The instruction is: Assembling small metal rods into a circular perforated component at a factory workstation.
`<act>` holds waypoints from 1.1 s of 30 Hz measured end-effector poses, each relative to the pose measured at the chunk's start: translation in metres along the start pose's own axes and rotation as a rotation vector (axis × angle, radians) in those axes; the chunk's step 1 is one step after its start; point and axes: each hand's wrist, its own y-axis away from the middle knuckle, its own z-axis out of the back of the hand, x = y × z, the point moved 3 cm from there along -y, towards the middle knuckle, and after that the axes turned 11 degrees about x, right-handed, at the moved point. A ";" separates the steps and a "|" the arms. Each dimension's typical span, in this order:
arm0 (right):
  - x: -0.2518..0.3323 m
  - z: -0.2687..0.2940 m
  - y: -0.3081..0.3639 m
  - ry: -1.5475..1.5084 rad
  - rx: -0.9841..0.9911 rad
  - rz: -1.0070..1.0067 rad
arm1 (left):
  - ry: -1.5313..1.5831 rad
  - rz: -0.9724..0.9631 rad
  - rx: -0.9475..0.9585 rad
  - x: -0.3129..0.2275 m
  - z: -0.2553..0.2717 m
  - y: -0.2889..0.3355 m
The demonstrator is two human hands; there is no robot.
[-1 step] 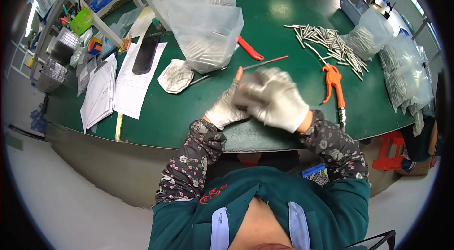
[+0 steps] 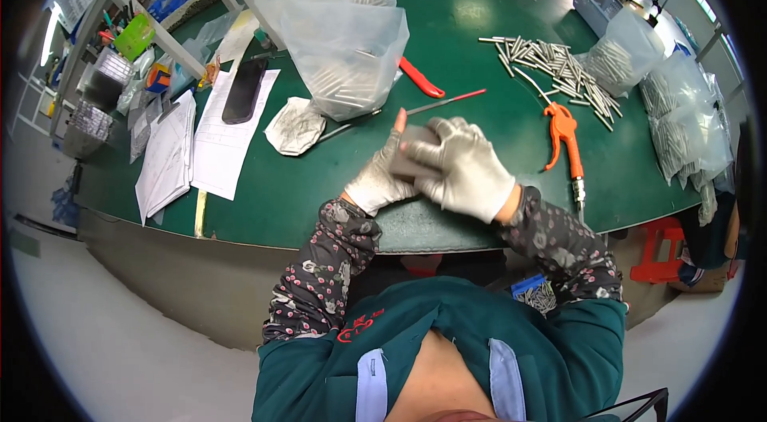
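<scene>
Near the green bench's (image 2: 276,190) front edge, the white-gloved right hand (image 2: 471,170) curls around a flat grey-brown block (image 2: 413,157); the white-gloved left hand (image 2: 379,181) meets it, thumb raised, grip hidden. Beyond lies a slender red-ended metal rod (image 2: 459,98).

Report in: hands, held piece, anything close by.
Gloved left hand and right hand together. Flat grey piece between them, partly hidden. Red-tipped rod just beyond; orange air gun to the right.

Gloves at my end (image 2: 475,182): off-white, smudged grey
Block, as I see it (image 2: 409,166): brownish grey
My sleeves (image 2: 310,282): blackish, flowered pink and pale grey
Worktop (image 2: 280,190): dark green
Air gun (image 2: 564,128): orange
Rods (image 2: 555,69): silvery
</scene>
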 end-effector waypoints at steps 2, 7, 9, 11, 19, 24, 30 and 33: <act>-0.025 0.008 -0.006 0.275 0.043 -0.296 | 0.272 0.259 0.068 0.004 0.000 0.003; -0.005 0.010 -0.003 -0.049 -0.029 -0.067 | 0.368 0.180 0.042 0.010 -0.003 0.000; -0.023 0.011 -0.006 0.191 0.066 -0.294 | 0.379 0.213 0.069 0.004 0.000 -0.002; -0.035 0.019 -0.004 0.166 0.000 -0.353 | 0.242 0.256 0.061 -0.008 -0.002 0.001; -0.064 0.014 0.019 0.282 0.080 -0.428 | -0.042 0.238 -0.016 0.000 0.002 -0.002; -0.081 0.075 0.069 0.179 -0.053 -0.764 | 0.202 0.173 0.006 -0.001 -0.001 0.008; -0.127 0.063 0.138 0.232 0.290 -1.255 | 0.189 0.100 0.005 0.001 -0.002 0.002; -0.143 0.060 0.145 0.127 0.240 -1.295 | 0.158 0.072 -0.045 0.002 -0.002 0.001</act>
